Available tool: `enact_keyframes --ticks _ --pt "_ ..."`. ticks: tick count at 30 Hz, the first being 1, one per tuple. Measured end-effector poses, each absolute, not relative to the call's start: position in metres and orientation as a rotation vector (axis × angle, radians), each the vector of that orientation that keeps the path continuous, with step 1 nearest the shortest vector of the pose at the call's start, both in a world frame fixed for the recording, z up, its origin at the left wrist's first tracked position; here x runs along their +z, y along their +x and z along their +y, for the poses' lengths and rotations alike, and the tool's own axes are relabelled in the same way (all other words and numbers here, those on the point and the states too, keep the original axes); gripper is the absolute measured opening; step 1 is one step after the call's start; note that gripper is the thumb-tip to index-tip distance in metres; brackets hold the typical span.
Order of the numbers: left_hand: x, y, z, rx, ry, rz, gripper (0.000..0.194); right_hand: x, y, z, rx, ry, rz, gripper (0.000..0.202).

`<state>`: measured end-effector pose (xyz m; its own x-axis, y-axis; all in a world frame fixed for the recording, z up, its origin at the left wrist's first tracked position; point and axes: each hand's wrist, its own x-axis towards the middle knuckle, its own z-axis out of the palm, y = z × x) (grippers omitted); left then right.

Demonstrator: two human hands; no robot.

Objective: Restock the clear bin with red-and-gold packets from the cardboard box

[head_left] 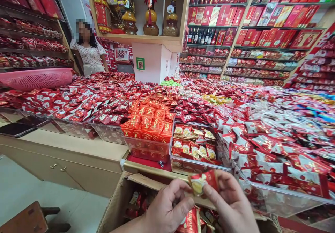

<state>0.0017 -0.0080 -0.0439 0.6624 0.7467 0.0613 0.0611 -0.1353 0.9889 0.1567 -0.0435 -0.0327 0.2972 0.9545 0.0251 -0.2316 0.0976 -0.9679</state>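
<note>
Above an open cardboard box (110,205), a small red and gold wrapped packet (200,183) is held between both hands. My left hand (170,205) pinches its left end with curled fingers. My right hand (232,199) grips the other end, thumb across the packet's front. Inside the box, below the hands, lie more red packets (192,220), partly hidden by my wrists. Just beyond the box stands a clear bin (199,165) with similar red and gold packets in rows.
Left of that bin, another clear bin (146,149) holds orange-red packets. Heaps of red and white packets (282,163) fill bins on the right. A pink basket (39,79), a phone (17,129) and a wooden stool (23,220) are at the left. A person (89,51) stands behind.
</note>
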Motion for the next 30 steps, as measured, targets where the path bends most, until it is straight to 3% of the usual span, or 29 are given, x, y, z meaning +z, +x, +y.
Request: enact_keyframes --ticks 5,10,13,20,30 --pt "-0.048 0.003 -0.004 0.626 1.675 0.732 0.035 0.003 0.190 0.034 0.674 -1.289 -1.172 0.039" --pt "-0.057 0.002 0.000 0.596 1.749 0.735 0.025 -0.006 0.180 0.104 0.448 -1.598 -1.512 0.033" --pt "-0.062 0.002 0.002 0.566 1.754 0.733 0.023 -0.019 0.167 0.116 0.416 -1.661 -1.580 0.032" --pt "-0.065 0.003 0.004 0.562 1.869 0.768 0.021 -0.030 0.155 0.113 0.473 -1.680 -1.758 0.007" --pt "-0.069 0.003 0.005 0.566 2.123 0.701 0.021 -0.031 0.159 0.109 0.490 -1.764 -1.885 0.012"
